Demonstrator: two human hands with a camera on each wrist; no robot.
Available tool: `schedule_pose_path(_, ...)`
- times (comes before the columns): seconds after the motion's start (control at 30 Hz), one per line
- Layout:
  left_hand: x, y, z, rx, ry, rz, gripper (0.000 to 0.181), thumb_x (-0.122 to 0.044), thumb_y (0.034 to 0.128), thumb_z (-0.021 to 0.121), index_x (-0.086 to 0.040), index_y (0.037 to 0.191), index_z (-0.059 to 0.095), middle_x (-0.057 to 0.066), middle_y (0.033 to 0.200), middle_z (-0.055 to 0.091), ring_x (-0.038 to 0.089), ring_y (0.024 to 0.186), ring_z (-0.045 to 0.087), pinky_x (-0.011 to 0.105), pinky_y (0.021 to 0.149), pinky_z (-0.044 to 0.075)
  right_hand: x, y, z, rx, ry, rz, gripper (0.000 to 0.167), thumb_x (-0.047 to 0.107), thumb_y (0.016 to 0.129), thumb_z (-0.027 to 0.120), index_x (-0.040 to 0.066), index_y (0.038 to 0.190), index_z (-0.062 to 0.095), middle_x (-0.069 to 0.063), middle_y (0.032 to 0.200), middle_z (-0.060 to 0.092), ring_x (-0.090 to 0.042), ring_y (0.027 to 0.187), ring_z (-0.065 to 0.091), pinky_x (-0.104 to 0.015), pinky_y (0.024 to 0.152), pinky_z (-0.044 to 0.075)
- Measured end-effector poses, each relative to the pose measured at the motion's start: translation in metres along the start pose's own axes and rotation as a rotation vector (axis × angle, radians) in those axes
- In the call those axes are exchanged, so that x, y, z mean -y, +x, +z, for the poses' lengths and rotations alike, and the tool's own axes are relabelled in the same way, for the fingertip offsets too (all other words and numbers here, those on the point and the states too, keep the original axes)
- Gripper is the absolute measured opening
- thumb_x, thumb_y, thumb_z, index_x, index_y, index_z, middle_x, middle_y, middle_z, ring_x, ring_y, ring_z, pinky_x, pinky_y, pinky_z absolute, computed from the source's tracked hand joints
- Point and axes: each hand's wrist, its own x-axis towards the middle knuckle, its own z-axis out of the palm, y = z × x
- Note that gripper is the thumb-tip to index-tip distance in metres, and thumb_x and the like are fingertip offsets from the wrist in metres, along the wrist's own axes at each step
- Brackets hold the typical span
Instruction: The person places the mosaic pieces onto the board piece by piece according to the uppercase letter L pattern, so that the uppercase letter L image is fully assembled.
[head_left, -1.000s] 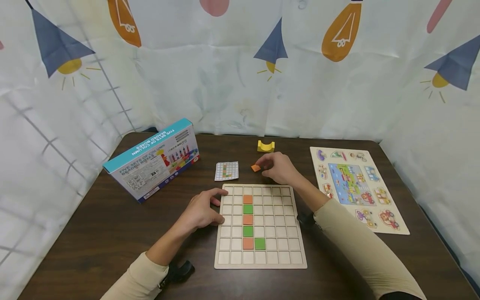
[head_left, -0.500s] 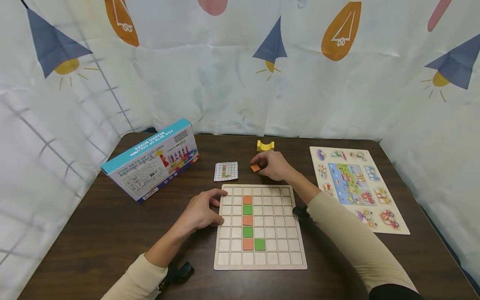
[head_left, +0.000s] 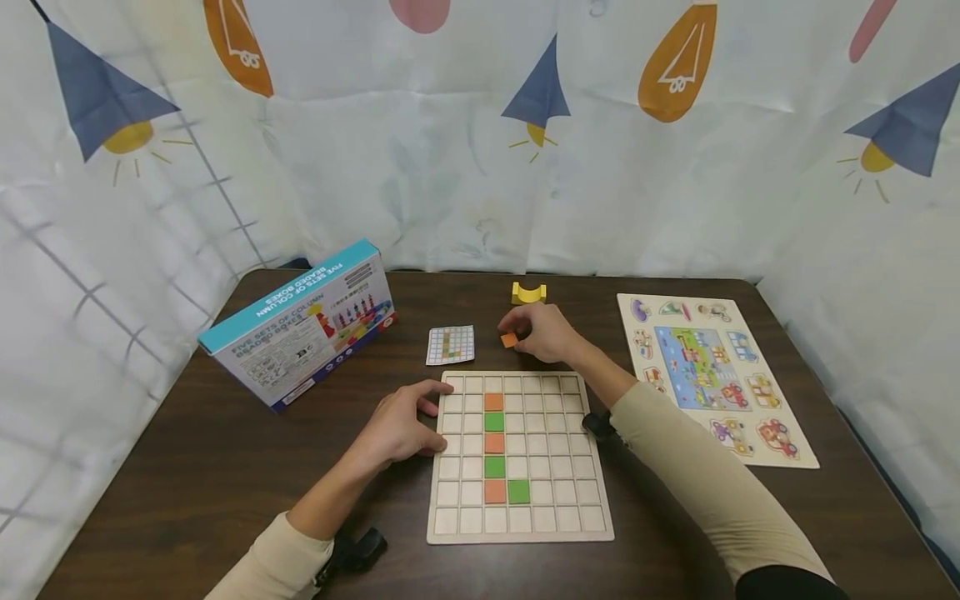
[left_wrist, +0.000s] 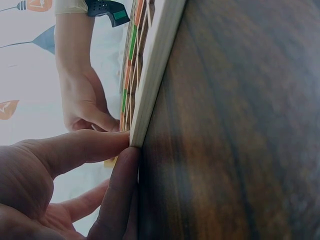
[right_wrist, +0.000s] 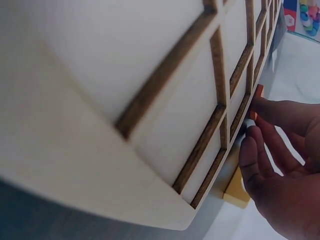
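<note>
My left hand (head_left: 405, 422) rests at the left edge of the white wooden grid board (head_left: 517, 537). Its thumb and a finger touch that edge at separate spots, also visible in the left wrist view. Beyond the board's far edge, my right hand (head_left: 543, 332) pinches a small orange tile (head_left: 509, 340) between thumb and fingertips. In the right wrist view the tile (right_wrist: 259, 95) is partly hidden by the thumb. On the board, orange tiles (head_left: 494, 442) and green tiles (head_left: 494, 422) alternate down one column, with another green tile (head_left: 518, 492) right of the lowest orange one.
A small card (head_left: 450, 345) printed with a coloured grid lies behind the board. A yellow curved block (head_left: 528, 293) stands near the far table edge. The blue-topped box (head_left: 300, 329) is at left, a picture puzzle board (head_left: 642, 315) at right.
The orange tile has turned slightly in my right fingers and shifted a little. My right forearm has drawn slightly left. The left hand keeps its place on the board edge.
</note>
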Motion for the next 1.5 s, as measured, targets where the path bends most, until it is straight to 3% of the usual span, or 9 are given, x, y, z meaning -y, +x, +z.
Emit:
schedule_pose_path(0.47, 0.001, 0.001, 0.001, -0.009, -0.011, 0.004, 0.073, 0.002, 0.07, 0.091, -0.02, 0.135, 0.067, 0.012, 0.112, 0.064, 0.028, 0.096, 0.057, 0.032, 0.062, 0.057, 0.004, -0.003, -0.004, -0.003, -0.036, 0.015, 0.032, -0.001, 0.09, 0.076, 0.008, 0.121, 0.077, -0.008, 0.112, 0.076, -0.024, 0.103, 0.067, -0.041, 0.093, 0.055)
schedule_pose_path(1.0, 0.003, -0.001, 0.0, -0.008, -0.027, 0.017, 0.073, 0.002, 0.0705, 0.09, -0.02, 0.136, 0.066, 0.012, 0.111, 0.063, 0.028, 0.093, 0.057, 0.032, 0.061, 0.054, 0.005, -0.013, -0.01, -0.03, -0.011, 0.032, 0.026, 0.0, 0.089, 0.076, 0.007, 0.114, 0.079, -0.008, 0.114, 0.077, -0.025, 0.104, 0.072, -0.041, 0.093, 0.057)
schedule_pose_path(1.17, 0.003, -0.002, 0.0, -0.008, -0.028, 0.04, 0.074, 0.004, 0.0693, 0.09, -0.018, 0.136, 0.066, 0.012, 0.11, 0.063, 0.027, 0.089, 0.057, 0.033, 0.058, 0.053, 0.004, -0.021, -0.011, -0.035, 0.019, 0.041, 0.026, 0.002, 0.089, 0.077, 0.008, 0.115, 0.079, -0.008, 0.112, 0.077, -0.024, 0.103, 0.071, -0.041, 0.091, 0.058)
schedule_pose_path(1.5, 0.001, 0.0, 0.0, -0.009, -0.015, 0.012, 0.073, 0.003, 0.0702, 0.09, -0.02, 0.135, 0.067, 0.012, 0.111, 0.064, 0.028, 0.095, 0.057, 0.031, 0.061, 0.054, 0.006, -0.041, -0.017, -0.049, 0.112, 0.029, 0.025, 0.003, 0.089, 0.078, 0.008, 0.113, 0.079, -0.008, 0.109, 0.078, -0.022, 0.099, 0.07, -0.039, 0.087, 0.058)
